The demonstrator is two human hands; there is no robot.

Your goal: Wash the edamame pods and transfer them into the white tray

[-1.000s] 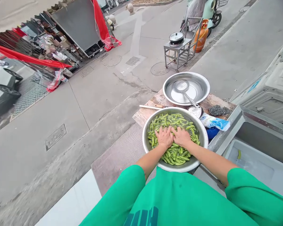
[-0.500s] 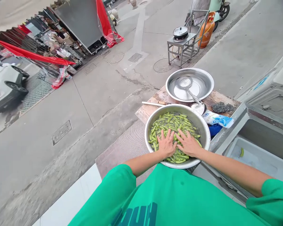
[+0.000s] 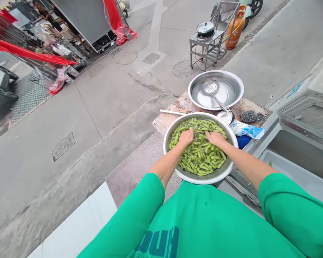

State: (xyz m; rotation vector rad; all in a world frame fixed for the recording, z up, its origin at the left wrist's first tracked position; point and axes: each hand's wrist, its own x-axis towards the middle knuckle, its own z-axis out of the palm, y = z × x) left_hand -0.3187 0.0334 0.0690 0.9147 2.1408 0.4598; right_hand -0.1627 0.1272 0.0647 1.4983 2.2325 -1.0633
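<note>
A wide metal basin [image 3: 169,138] holds many green edamame pods [image 3: 203,157] in water. My left hand [image 3: 186,137] is in the left side of the basin, its fingers curled closed down among the pods. Opposite it, my right hand [image 3: 215,138] is also curled into the pods, thumb toward the middle; its other fingertips are hidden. The two hands are apart, with pods visible between them. Exactly how many pods each one grips cannot be seen.
Behind stands a second metal basin [image 3: 237,77] with a skimmer [image 3: 210,87] in it, on a wooden board [image 3: 164,123]. Steel wool [image 3: 251,116] and a blue-white packet [image 3: 246,129] lie at right, beside a metal sink [image 3: 280,125]. Farther off are a stove stand [image 3: 207,43] and an orange gas cylinder [image 3: 234,34].
Both hands have gone from spread flat on the pods to curled closed among them, moving farther from my body and apart. Pods near the basin's front are now uncovered. The view has shifted slightly.
</note>
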